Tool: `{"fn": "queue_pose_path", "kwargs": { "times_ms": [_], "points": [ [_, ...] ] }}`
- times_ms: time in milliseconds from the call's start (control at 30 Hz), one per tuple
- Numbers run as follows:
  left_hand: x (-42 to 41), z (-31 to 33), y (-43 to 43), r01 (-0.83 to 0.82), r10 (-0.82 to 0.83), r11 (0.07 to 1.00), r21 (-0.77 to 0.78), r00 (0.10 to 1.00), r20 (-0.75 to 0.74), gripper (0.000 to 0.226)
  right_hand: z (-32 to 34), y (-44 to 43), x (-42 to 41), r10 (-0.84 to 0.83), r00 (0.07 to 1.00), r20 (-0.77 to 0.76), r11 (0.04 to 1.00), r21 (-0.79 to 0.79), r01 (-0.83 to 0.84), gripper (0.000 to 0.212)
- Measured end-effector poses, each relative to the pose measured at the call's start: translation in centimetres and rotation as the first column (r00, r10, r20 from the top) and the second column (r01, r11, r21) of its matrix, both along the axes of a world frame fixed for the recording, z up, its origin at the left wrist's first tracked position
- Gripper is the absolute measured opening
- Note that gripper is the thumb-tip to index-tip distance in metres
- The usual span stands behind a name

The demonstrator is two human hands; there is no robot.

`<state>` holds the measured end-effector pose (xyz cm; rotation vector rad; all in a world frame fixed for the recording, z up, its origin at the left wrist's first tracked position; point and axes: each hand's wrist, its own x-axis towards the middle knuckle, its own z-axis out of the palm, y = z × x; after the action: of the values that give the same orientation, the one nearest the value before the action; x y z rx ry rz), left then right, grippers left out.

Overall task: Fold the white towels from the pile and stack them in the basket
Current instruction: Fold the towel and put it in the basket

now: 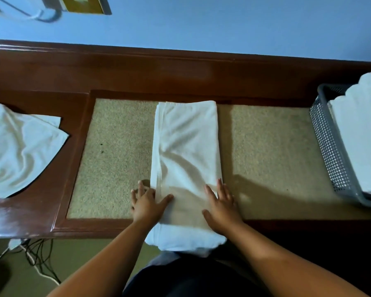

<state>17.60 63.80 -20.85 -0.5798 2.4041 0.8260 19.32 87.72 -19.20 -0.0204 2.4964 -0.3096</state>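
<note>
**While both palms press the strip flat: towel mid-fold, basket waiting**

As it lies now, the white towel (pixel 186 146) is a long narrow strip on the middle of the table. Its far end points toward the wall and its near end droops over the front edge toward the person.

- Left hand (pixel 147 203): fingers straight and spread, thumb on the cloth, the rest straddling the strip's left edge.
- Right hand (pixel 222 207): flat on the cloth near the right edge, fingers straight and spread.
- Neither hand grips anything.

Likely step: smoothing before the cross fold. To do it well:
- Sweep the diagonal creases at mid-strip out toward the far end.
- Square the layered left edge.
- Lift the hanging end and lay it corner to corner on the far end.

Surface: a speckled tan inset panel (pixel 116 157) set in a glossy dark wood frame (pixel 73 168). The panel looks rough enough to hold cloth from sliding.

The loose towel pile (pixel 19 151) lies at the left, well apart from the strip. At the right edge stands a grey perforated basket (pixel 328 151), with folded towels (pixel 360 146) rising above its rim.

Room: a blue wall (pixel 201 24) behind, and cables (pixel 36 260) on the floor below the left side.
</note>
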Motion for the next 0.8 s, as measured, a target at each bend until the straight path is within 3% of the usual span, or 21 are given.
{"fn": "queue_pose_path", "kwargs": {
  "times_ms": [67,200,300,500,600,667,733,800],
  "points": [
    [2.1,-0.1,0.4,0.01,-0.01,1.0,-0.02,1.0,-0.004,0.063,-0.4,0.2,1.5,-0.014,1.0,0.006,1.0,-0.001,0.014,0.081],
    [5.9,0.1,1.2,-0.124,0.111,0.992,-0.028,0.955,-0.277,0.057,-0.9,0.3,3.2,-0.059,0.998,-0.024,0.998,-0.01,0.059,0.082],
    [7.8,0.0,1.9,-0.098,0.08,0.991,-0.089,0.979,-0.187,0.042,-0.8,0.4,4.4,-0.085,0.996,-0.023,0.996,-0.027,0.085,0.081],
    [8.0,0.7,4.4,-0.277,0.277,0.96,-0.038,0.961,-0.023,0.042,-0.1,1.5,6.0,-0.108,0.993,0.042,0.993,-0.041,0.109,0.082],
    [8.1,1.0,4.5,-0.45,0.449,0.893,0.012,0.89,-0.08,0.027,0.3,2.3,7.1,-0.137,0.985,0.102,0.988,-0.061,0.144,0.081],
    [9.3,0.8,4.4,-0.534,0.529,0.845,0.01,0.835,-0.152,0.02,0.1,2.5,8.3,-0.163,0.985,0.06,0.983,-0.07,0.167,0.079],
    [10.8,0.6,4.7,-0.558,0.544,0.829,-0.039,0.821,-0.173,0.02,-0.3,2.3,9.5,-0.268,0.961,-0.063,0.958,-0.125,0.259,0.068],
    [11.8,0.3,5.1,-0.637,0.628,0.771,-0.003,0.76,-0.168,0.042,-0.6,2.1,10.4,-0.491,0.866,-0.09,0.858,-0.222,0.464,0.047]
  ]
}}
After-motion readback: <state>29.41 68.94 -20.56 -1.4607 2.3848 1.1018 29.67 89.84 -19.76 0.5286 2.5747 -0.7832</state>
